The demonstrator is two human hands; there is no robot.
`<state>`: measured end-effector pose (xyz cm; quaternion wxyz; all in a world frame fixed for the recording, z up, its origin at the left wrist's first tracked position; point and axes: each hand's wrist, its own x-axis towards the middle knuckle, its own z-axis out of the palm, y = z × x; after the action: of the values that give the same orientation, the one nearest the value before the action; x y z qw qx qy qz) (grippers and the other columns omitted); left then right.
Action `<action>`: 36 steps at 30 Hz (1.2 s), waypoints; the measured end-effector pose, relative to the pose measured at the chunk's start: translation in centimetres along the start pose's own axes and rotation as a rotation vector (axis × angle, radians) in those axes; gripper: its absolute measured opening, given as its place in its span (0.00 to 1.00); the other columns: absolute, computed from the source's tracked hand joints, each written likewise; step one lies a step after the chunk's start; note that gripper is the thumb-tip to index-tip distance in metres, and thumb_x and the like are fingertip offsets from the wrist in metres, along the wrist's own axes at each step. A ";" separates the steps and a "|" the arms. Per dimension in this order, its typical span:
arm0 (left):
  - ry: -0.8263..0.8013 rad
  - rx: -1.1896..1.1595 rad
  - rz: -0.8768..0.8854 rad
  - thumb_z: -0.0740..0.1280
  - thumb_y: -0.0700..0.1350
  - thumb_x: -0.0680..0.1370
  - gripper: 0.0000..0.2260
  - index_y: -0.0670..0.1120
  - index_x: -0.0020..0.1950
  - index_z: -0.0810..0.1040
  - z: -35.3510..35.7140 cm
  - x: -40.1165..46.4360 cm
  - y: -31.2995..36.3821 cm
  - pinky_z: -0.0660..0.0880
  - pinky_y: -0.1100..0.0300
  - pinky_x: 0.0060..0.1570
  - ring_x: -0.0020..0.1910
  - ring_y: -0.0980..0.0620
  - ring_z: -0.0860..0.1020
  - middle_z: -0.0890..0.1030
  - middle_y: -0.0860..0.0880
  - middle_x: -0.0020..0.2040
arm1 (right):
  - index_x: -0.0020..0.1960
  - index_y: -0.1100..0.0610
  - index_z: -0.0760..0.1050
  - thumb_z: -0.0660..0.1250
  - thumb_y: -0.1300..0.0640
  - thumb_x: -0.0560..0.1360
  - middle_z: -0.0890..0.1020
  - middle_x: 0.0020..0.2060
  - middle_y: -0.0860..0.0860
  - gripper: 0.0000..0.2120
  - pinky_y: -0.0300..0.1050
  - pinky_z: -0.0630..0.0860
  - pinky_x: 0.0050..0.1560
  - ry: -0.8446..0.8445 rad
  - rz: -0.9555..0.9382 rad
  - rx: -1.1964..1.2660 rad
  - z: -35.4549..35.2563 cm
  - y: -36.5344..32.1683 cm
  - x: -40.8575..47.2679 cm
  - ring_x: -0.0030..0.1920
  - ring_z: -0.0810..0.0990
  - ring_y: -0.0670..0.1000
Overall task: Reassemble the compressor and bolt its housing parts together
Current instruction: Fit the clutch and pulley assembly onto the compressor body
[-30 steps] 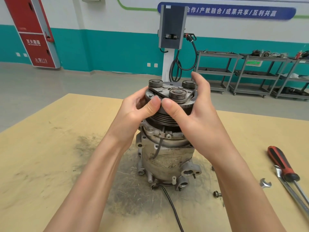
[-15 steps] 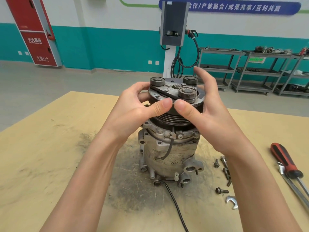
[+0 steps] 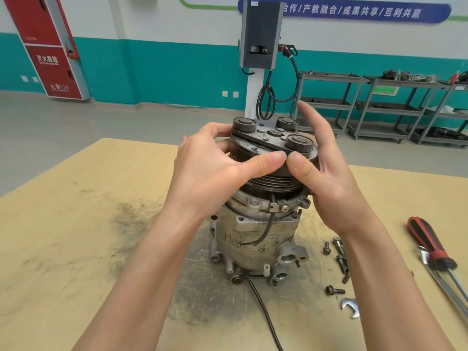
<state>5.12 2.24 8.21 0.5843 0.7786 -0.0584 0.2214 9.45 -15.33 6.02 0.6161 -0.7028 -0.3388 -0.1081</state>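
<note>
A: Where's the unit sitting?

B: The grimy silver cast-metal compressor [image 3: 255,239] stands upright on the pale wooden tabletop [image 3: 63,249], in the middle of a dark sooty smear [image 3: 202,295]. On top of it is the dark round grooved clutch pulley [image 3: 273,158], with a triangular plate carrying three round rubber-capped bosses.

A: And the hands?

B: The left hand [image 3: 210,168] wraps the pulley from nine o'clock, fingers curled round its far rim and thumb pressed on the near edge. The right hand [image 3: 326,173] cups it from three o'clock, thumb on the near edge, tip touching the left thumb tip. Its fingers stand up behind the rim; whether they press it I can't quite tell.

A: Anything hanging off the body?

B: A thin black cable [image 3: 266,310] leaves the base and trails toward six o'clock, off the table's near edge.

A: Loose hardware?

B: At about four o'clock from the compressor lie several dark steel flange bolts [image 3: 339,257], with one more just nearer, and a small open-ended silver spanner [image 3: 350,307] beyond that. Well out at three o'clock lies a red-and-black-handled screwdriver [image 3: 430,247], touching a long silver wrench [image 3: 440,277].

A: Background?

B: At twelve o'clock, a grey box on a white post [image 3: 260,34]; grey metal shelf trolleys [image 3: 329,97] at one o'clock; a red cabinet [image 3: 48,46] at ten.
</note>
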 end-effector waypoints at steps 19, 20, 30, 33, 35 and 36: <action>-0.091 -0.188 -0.045 0.79 0.49 0.58 0.33 0.42 0.61 0.76 -1.2 0.7 -1.1 0.78 0.65 0.40 0.45 0.54 0.84 0.86 0.51 0.45 | 0.77 0.62 0.52 0.65 0.56 0.75 0.67 0.57 0.19 0.36 0.18 0.63 0.55 -0.011 -0.032 -0.069 1.0 -0.1 -0.1 0.60 0.65 0.22; -0.093 -0.198 -0.042 0.78 0.49 0.59 0.32 0.42 0.61 0.75 -1.2 0.7 -1.1 0.77 0.65 0.40 0.45 0.54 0.84 0.86 0.51 0.45 | 0.77 0.62 0.52 0.65 0.56 0.75 0.66 0.58 0.23 0.36 0.18 0.62 0.55 -0.011 -0.029 -0.074 1.0 -0.1 -0.1 0.60 0.65 0.21; -0.155 -0.208 -0.008 0.80 0.50 0.60 0.33 0.42 0.61 0.75 -1.5 1.0 -1.7 0.78 0.65 0.42 0.47 0.55 0.84 0.86 0.53 0.45 | 0.77 0.59 0.52 0.65 0.53 0.74 0.66 0.55 0.18 0.37 0.17 0.62 0.53 -0.058 -0.001 -0.135 0.8 -0.8 -0.2 0.57 0.64 0.19; -0.168 -0.194 0.008 0.78 0.54 0.58 0.36 0.43 0.62 0.74 -1.6 0.9 -1.7 0.78 0.64 0.44 0.49 0.56 0.83 0.86 0.54 0.47 | 0.77 0.57 0.53 0.66 0.50 0.73 0.64 0.60 0.23 0.39 0.18 0.62 0.54 -0.081 0.001 -0.138 0.5 -0.9 -0.3 0.59 0.64 0.20; -0.168 -0.184 0.018 0.78 0.55 0.58 0.36 0.43 0.62 0.74 -1.7 0.9 -1.8 0.79 0.63 0.44 0.50 0.57 0.83 0.86 0.54 0.47 | 0.77 0.57 0.53 0.66 0.50 0.72 0.64 0.63 0.29 0.39 0.19 0.62 0.55 -0.090 0.008 -0.134 0.4 -1.0 -0.3 0.59 0.64 0.21; -0.169 -0.179 0.022 0.78 0.55 0.58 0.36 0.43 0.62 0.74 -1.7 0.9 -1.8 0.79 0.63 0.44 0.50 0.57 0.83 0.85 0.54 0.47 | 0.77 0.58 0.53 0.66 0.51 0.72 0.64 0.63 0.31 0.39 0.19 0.62 0.55 -0.094 0.011 -0.136 0.4 -1.0 -0.3 0.59 0.64 0.21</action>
<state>6.08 4.57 7.37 0.6421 0.7385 -0.1354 0.1551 8.47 -15.09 6.58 0.5511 -0.7491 -0.3552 -0.0942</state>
